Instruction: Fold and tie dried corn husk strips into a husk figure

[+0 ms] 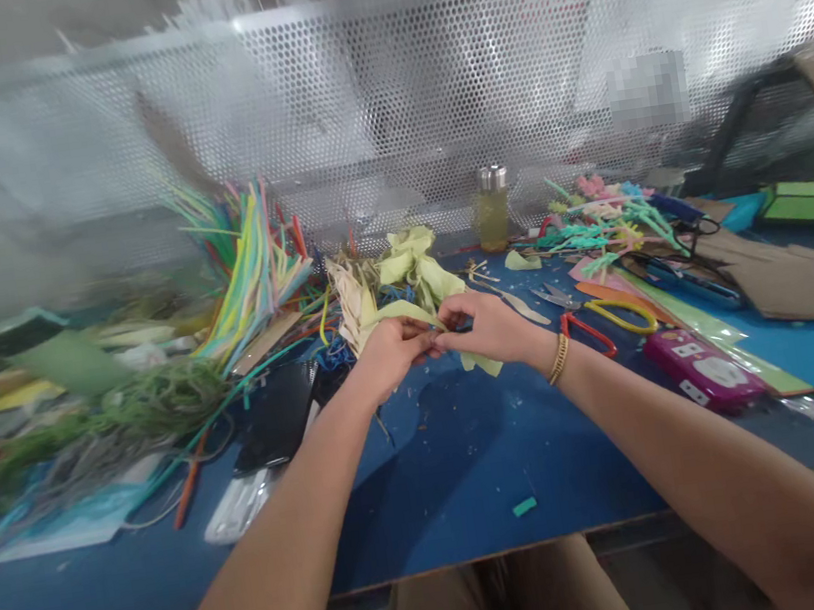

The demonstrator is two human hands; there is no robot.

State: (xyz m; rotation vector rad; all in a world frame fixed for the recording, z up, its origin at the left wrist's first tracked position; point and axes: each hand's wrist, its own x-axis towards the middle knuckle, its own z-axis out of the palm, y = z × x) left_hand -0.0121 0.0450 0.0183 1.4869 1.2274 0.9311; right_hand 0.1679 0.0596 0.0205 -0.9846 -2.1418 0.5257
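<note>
My left hand [390, 356] is closed on a pale yellow-green leaf-like strip [399, 309], its fingers pinched together. From the other side my right hand [487, 326], with a gold bracelet [558, 358] at the wrist, pinches at the same spot, and the fingertips of both hands meet. What lies right between the fingertips is too small to make out. Just behind the hands is a bunch of crumpled yellow-green pieces [412, 262], with beige husk-like pieces [352, 298] to its left.
Scissors with red and yellow handles [618, 314] and a purple case [702, 370] lie on the right. Coloured pipe cleaners [252, 276] and a black phone-like object [276, 416] are on the left. A bottle [492, 210] stands before the perforated metal panel [422, 91].
</note>
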